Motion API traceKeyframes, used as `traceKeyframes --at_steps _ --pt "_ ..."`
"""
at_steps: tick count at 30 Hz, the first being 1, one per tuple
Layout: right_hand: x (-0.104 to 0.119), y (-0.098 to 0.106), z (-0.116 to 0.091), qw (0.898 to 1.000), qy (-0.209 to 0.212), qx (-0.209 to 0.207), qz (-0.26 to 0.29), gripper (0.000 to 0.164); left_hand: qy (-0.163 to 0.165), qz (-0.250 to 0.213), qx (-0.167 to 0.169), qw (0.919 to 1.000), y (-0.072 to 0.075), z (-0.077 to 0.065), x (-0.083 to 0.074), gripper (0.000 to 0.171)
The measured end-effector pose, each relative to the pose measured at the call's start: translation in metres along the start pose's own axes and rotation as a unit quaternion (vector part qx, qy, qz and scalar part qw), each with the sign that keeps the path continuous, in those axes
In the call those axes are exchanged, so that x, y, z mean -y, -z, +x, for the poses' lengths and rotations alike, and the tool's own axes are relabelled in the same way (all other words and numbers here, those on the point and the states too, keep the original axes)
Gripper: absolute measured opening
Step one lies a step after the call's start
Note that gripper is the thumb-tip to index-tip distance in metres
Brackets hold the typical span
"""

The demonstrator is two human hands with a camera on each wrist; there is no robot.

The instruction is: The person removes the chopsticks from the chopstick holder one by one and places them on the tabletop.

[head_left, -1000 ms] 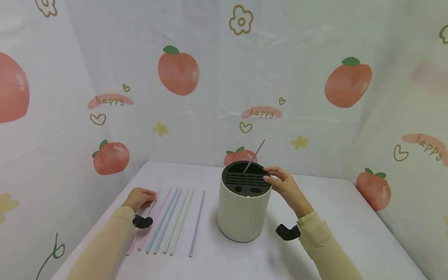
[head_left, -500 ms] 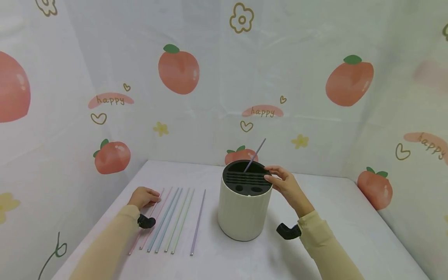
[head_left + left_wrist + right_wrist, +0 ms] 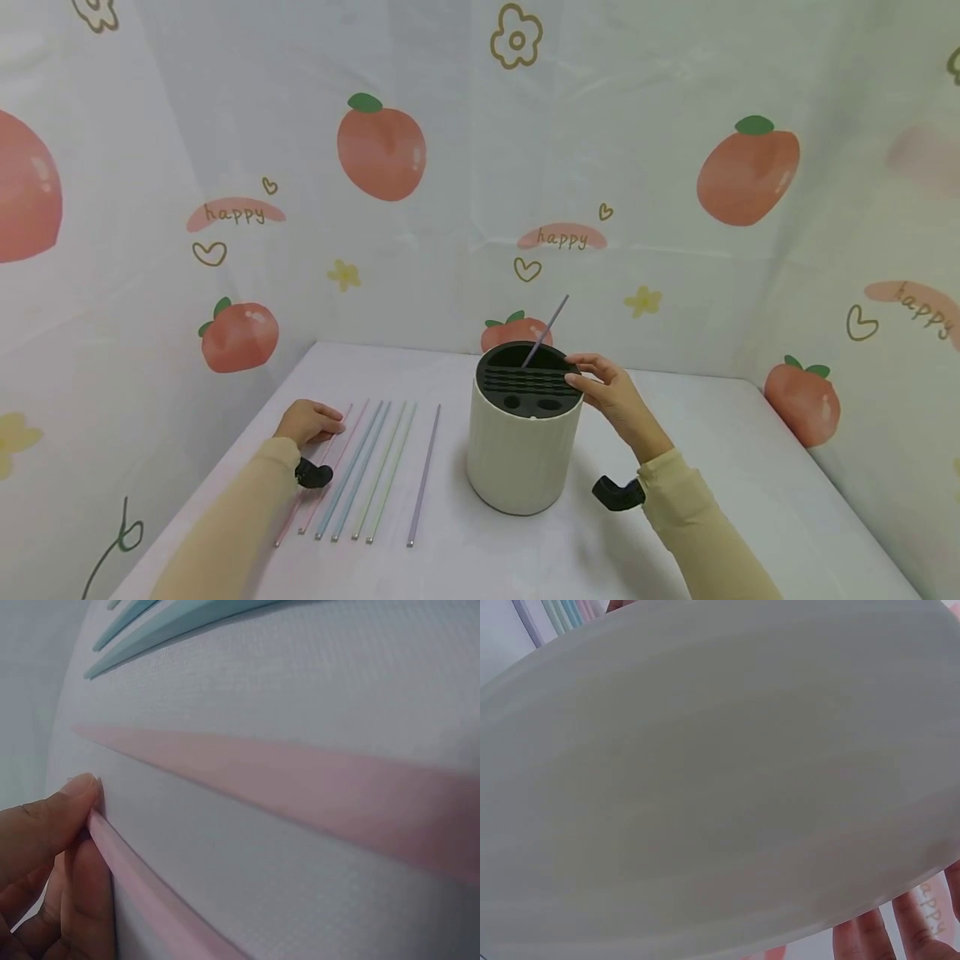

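With thumb and fingers my left hand (image 3: 307, 423) pinches the leftmost pink chopstick (image 3: 288, 522) near its thin far end. In the left wrist view the held pink chopstick (image 3: 150, 889) slants away from the fingertips, and a second pink chopstick (image 3: 262, 776) lies beside it. A cream utensil holder (image 3: 521, 462) with a black slotted top stands upright on the table. My right hand (image 3: 613, 398) grips its right rim, thumb at the near side. One purple chopstick (image 3: 551, 323) leans in the holder's large rear compartment; its lower end is hidden.
Between the left hand and the holder, blue chopsticks (image 3: 343, 492), green chopsticks (image 3: 386, 479) and a purple chopstick (image 3: 422, 492) lie roughly parallel on the white table (image 3: 712, 508). A printed cloth (image 3: 457, 250) hangs along the back and sides.
My left hand has shifted slightly right, with the far end of the pink chopstick moving along. The right hand and the utensil holder have stayed in place.
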State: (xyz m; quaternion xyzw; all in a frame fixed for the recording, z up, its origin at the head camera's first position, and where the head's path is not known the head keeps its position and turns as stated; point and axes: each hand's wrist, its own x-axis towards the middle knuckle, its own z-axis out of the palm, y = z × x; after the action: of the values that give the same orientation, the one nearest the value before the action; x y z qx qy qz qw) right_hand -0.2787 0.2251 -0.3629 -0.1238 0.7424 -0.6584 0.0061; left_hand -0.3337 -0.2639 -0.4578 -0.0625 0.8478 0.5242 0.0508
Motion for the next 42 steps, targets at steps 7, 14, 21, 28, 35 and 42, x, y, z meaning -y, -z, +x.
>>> traceKeyframes --at_steps 7,14,21,28,35,42 --pt "0.0 0.0 0.0 1.0 0.001 -0.001 0.001 0.045 0.008 -0.009 0.002 0.9999 0.0 0.005 0.005 0.025" --pt "0.0 0.0 0.0 1.0 0.003 -0.002 0.002 0.044 0.009 0.0 0.004 1.0 0.002 0.005 0.003 0.027" --pt "0.0 -0.001 0.0 1.0 0.004 -0.002 0.002 0.043 0.026 -0.021 0.003 0.9994 0.008 0.008 -0.018 0.037" --pt "0.0 0.0 0.0 1.0 0.007 -0.002 -0.002 0.044 -0.078 -0.085 0.057 0.9917 0.006 0.007 -0.09 0.048" --pt "0.0 0.0 0.0 1.0 0.004 -0.003 0.003 0.044 -0.138 -0.136 0.093 0.9766 -0.015 -0.005 -0.189 0.044" --pt "0.0 0.0 0.001 1.0 0.008 0.001 0.012 0.043 -0.181 -0.135 0.138 0.9644 -0.066 -0.023 -0.265 0.036"
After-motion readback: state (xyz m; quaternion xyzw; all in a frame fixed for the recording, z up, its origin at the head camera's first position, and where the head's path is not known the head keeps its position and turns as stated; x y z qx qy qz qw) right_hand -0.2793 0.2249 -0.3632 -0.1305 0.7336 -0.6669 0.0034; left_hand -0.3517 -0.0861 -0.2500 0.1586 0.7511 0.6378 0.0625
